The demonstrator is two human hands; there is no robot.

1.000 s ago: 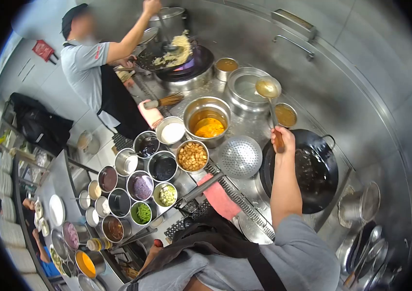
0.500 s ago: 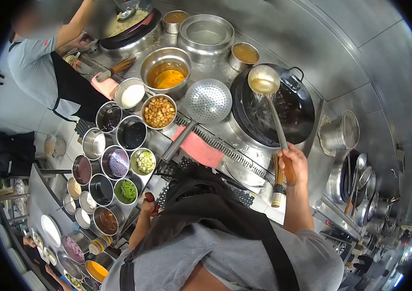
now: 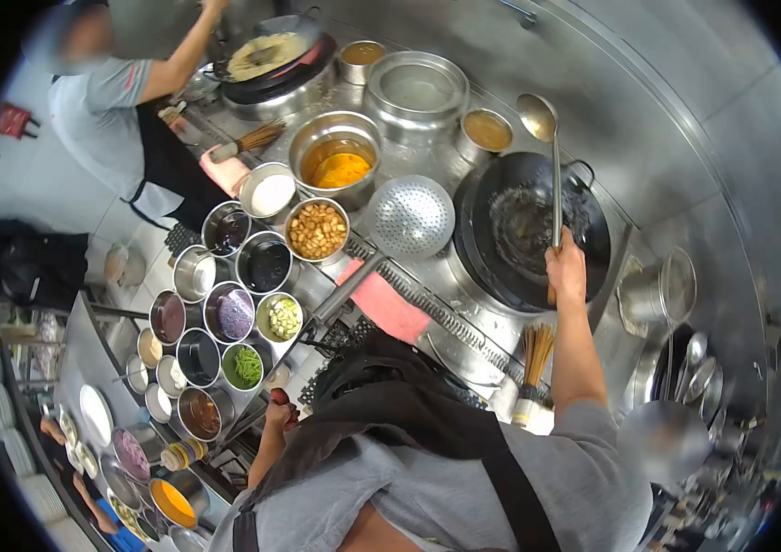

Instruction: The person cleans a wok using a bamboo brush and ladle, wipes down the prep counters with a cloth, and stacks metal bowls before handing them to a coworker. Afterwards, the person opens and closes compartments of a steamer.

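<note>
Right hand point(image 3: 567, 267) wrapped round handle of ladle point(image 3: 556, 189). Ladle bowl sits past 12 o'clock edge of black wok point(image 3: 517, 235); handle crosses above wok, hides a strip of it. Wok on stove, between 2 and 3 o'clock in view. Left hand point(image 3: 277, 416) at 7 o'clock, looks clenched on a dark red thing point(image 3: 291, 419), too small to identify.

Around the wok: soup can point(image 3: 470, 147) at 11 o'clock, wide pot point(image 3: 409, 129) beyond it. Strainer point(image 3: 412, 216) at 9, in the way between wok and oil pot point(image 3: 335, 127) plus cube pot point(image 3: 344, 241); its handle sticks out toward 7–8. Pink cloth point(image 3: 386, 304) at 8. Brush point(image 3: 537, 354) at 6, just beside rim. Sieve point(image 3: 676, 283) at 4.

Cluster of small pots point(image 3: 195, 345) around 9 in view. Co-worker point(image 3: 105, 120) at 10, beside second wok point(image 3: 310, 39) with pale food.
</note>
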